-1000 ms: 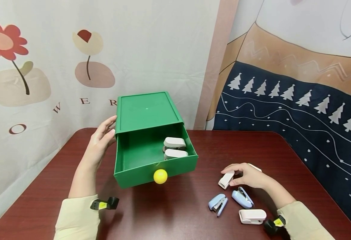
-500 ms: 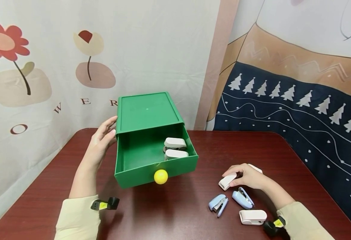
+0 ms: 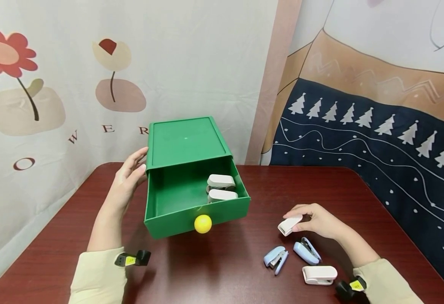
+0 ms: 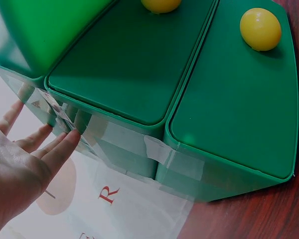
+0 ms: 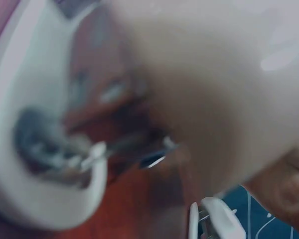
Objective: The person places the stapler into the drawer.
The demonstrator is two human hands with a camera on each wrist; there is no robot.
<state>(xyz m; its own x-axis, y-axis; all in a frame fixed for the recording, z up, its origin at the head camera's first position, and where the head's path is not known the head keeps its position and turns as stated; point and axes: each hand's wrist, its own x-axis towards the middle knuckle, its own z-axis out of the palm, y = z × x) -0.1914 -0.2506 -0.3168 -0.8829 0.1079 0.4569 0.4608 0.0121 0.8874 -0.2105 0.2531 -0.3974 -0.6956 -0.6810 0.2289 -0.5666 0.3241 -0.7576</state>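
Note:
My right hand (image 3: 317, 220) pinches a small white stapler (image 3: 289, 225) between thumb and fingers, to the right of the green drawer unit (image 3: 188, 143). In the right wrist view that held stapler (image 5: 20, 194) looms large and blurred at the left. The top drawer (image 3: 169, 223) is pulled out, with two white staplers (image 3: 222, 195) lying along its right side. My left hand (image 3: 128, 179) rests with extended fingers against the unit's left side; in the left wrist view its fingertips (image 4: 72, 137) touch the taped side wall.
Two light blue staplers (image 3: 276, 258) and a white stapler (image 3: 319, 275) lie on the dark red table (image 3: 207, 274) near my right hand. Another white stapler (image 5: 222, 219) shows low in the right wrist view. A yellow knob (image 3: 203, 223) sticks out from the drawer front.
My right hand has risen slightly with the white stapler, which has moved up and a little right in the head view. A white stapler behind that hand is now hidden there. My left hand stays put.

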